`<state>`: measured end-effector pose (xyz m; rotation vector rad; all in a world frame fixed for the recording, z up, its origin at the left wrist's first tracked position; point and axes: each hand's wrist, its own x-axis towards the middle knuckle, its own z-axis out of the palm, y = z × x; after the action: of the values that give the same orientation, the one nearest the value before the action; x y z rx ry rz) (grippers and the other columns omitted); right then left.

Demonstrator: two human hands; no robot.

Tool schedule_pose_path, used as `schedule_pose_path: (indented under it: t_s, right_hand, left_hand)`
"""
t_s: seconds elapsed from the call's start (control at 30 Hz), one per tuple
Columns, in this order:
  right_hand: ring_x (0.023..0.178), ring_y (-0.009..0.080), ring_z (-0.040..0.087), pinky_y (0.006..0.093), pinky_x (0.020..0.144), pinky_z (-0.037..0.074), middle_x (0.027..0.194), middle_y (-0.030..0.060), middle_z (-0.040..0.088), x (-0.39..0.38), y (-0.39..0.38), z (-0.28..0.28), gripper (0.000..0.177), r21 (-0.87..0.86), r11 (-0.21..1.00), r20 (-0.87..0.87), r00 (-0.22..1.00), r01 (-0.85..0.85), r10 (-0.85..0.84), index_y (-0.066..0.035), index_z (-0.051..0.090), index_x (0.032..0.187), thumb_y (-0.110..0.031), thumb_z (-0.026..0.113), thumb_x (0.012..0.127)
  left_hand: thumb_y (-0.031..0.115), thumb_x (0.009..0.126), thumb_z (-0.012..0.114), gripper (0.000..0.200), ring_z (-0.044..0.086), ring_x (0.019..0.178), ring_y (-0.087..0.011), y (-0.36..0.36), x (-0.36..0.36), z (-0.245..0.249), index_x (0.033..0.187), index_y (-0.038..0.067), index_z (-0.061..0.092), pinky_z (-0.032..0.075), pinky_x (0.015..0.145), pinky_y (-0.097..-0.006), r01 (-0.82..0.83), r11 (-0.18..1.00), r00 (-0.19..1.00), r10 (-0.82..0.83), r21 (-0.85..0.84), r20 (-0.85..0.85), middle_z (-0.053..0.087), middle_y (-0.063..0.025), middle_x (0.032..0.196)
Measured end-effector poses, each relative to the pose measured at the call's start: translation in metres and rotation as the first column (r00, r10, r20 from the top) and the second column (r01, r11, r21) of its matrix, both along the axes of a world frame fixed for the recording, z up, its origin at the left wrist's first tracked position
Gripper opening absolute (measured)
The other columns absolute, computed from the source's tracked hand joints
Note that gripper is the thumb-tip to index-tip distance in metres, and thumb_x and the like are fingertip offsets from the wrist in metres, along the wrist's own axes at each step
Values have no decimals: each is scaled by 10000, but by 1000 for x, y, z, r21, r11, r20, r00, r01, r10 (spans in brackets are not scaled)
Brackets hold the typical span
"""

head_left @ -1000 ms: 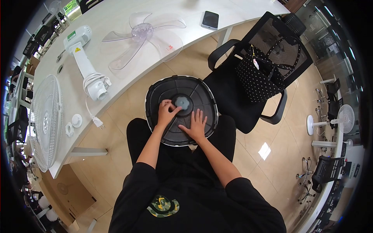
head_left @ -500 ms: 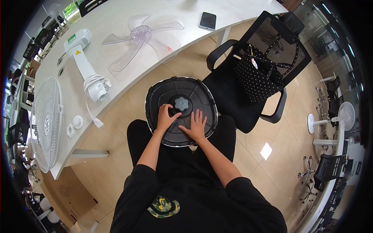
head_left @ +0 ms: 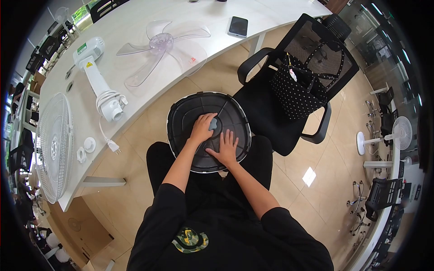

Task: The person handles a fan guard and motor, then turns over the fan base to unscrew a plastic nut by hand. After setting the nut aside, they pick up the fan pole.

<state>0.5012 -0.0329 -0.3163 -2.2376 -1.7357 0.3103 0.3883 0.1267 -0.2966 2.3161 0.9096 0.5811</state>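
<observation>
A round black fan base (head_left: 183, 115), underside up, rests on my lap with a pale rim around it. At its centre is a grey star-shaped knob (head_left: 213, 125), partly covered by fingers. My left hand (head_left: 202, 128) is closed around that knob, its fingers curled over the top. Flat on the base's ribbed underside lies my right hand (head_left: 226, 149), fingers spread, just right of and below the knob.
On the white table (head_left: 149, 97) at left lie clear fan blades (head_left: 161, 44), a white fan motor body with coiled cord (head_left: 97, 79), a fan grille (head_left: 54, 147), small white nuts (head_left: 89, 144) and a phone (head_left: 238, 26). A chair (head_left: 257, 113) holding a dotted bag (head_left: 298, 90) stands right.
My left hand has moved up from beside the knob and now wraps over it. My right hand stays flat on the base. The whole view has shifted slightly.
</observation>
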Motion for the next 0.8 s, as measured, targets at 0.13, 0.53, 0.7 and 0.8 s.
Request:
schedule_pose_path:
  t_s: [0.13, 0.53, 0.7, 0.8]
  right_hand:
    - [1549, 451, 109, 681, 1191, 39, 1636, 316, 207, -1, 0, 0, 1161, 4, 1000, -11, 1000, 2, -2, 90, 360, 1522, -782, 624, 801]
    - [1546, 458, 115, 685, 1190, 49, 1638, 313, 204, 1, -1, 0, 1161, 24, 1000, -21, 1000, 5, -5, 91, 359, 1521, -770, 641, 795]
    - [1547, 452, 118, 683, 1192, 50, 1634, 315, 214, 0, -1, 2, 1160, 19, 1000, -23, 1000, 5, -4, 91, 358, 1522, -772, 636, 798]
    - [1547, 450, 118, 680, 1193, 50, 1631, 317, 218, -1, 0, 4, 1159, 5, 1000, -15, 1000, 1, -1, 91, 363, 1520, -779, 628, 800]
  left_hand:
    - [159, 662, 857, 798, 534, 1265, -356, -8, 3, 20, 1398, 141, 548, 480, 1042, -435, -115, 993, 991, 114, -4, -76, 577, -99, 1341]
    - [677, 719, 800, 756, 712, 875, -339, 1, -36, 37, 1156, 80, 638, 559, 761, -412, -306, 896, 927, 203, -321, -315, 708, -147, 850]
    - [552, 717, 864, 686, 699, 976, -337, 4, -35, 46, 1151, 65, 650, 555, 844, -422, -363, 855, 909, 236, -372, -345, 716, -157, 997]
    - [427, 699, 906, 775, 652, 1117, -354, 0, -27, 12, 1310, 68, 592, 535, 949, -432, -194, 979, 961, 203, -65, 186, 636, -190, 1255]
